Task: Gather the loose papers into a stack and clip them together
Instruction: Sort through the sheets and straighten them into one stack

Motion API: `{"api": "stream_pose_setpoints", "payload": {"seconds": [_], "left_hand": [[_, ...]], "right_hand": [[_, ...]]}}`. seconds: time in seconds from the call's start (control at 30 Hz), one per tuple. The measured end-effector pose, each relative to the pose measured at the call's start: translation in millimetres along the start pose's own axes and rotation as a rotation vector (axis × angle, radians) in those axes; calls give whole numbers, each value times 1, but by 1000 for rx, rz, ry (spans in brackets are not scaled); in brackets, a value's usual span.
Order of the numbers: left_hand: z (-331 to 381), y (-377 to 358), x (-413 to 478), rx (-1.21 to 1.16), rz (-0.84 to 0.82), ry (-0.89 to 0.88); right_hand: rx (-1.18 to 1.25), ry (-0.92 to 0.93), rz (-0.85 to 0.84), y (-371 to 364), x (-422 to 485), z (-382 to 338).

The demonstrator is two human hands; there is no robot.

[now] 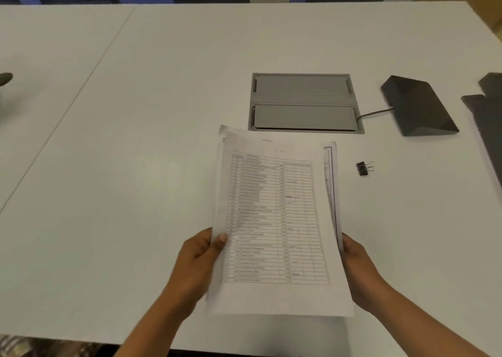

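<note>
A loose stack of printed papers point(274, 221) with a lined table on the top sheet is held above the white table point(135, 166). The sheets are uneven; one pokes out at the top left and another along the right side. My left hand point(198, 259) grips the stack's left edge, thumb on top. My right hand point(358, 264) holds the right edge, its fingers mostly hidden behind the paper. A small black binder clip point(364, 168) with silver handles lies on the table to the right of the stack, apart from both hands.
A grey cable hatch point(304, 102) is set into the table just beyond the papers. A dark wedge-shaped device point(418, 109) with a cable sits at the right, and more dark objects point(489, 117) lie at the right edge. The table's front edge runs near my forearms.
</note>
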State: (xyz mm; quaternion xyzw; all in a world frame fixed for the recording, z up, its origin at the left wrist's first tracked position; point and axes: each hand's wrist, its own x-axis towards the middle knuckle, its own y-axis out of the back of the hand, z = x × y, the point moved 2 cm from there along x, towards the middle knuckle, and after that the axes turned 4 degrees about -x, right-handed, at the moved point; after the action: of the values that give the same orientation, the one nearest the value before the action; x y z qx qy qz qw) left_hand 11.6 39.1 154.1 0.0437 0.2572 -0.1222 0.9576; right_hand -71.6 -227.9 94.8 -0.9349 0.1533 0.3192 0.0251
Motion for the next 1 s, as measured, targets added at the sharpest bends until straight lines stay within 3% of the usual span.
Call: {"api": "stream_pose_setpoints", "payload": {"seconds": [0.1, 0.23, 0.3, 0.4, 0.47, 0.6, 0.73, 1.0], "left_hand": [[-4, -11, 3, 96, -41, -39], [-9, -10, 13, 418, 146, -227], [-10, -11, 18, 286, 109, -112], [-14, -22, 19, -62, -85, 103], [-16, -29, 19, -116, -101, 131], [-18, -41, 21, -98, -116, 125], [-8, -53, 24, -81, -62, 3], [12, -68, 32, 47, 36, -349]], "right_hand": [[24, -17, -27, -2, -4, -10], [55, -38, -48, -1, -9, -14], [58, -50, -50, 0, -12, -13], [90, -78, -34, 1, -13, -10], [126, -101, -30, 4, -14, -9], [74, 34, -42, 9, -12, -10], [67, 158, 79, 19, -9, -22], [-11, 440, 79, 19, -13, -66]]}}
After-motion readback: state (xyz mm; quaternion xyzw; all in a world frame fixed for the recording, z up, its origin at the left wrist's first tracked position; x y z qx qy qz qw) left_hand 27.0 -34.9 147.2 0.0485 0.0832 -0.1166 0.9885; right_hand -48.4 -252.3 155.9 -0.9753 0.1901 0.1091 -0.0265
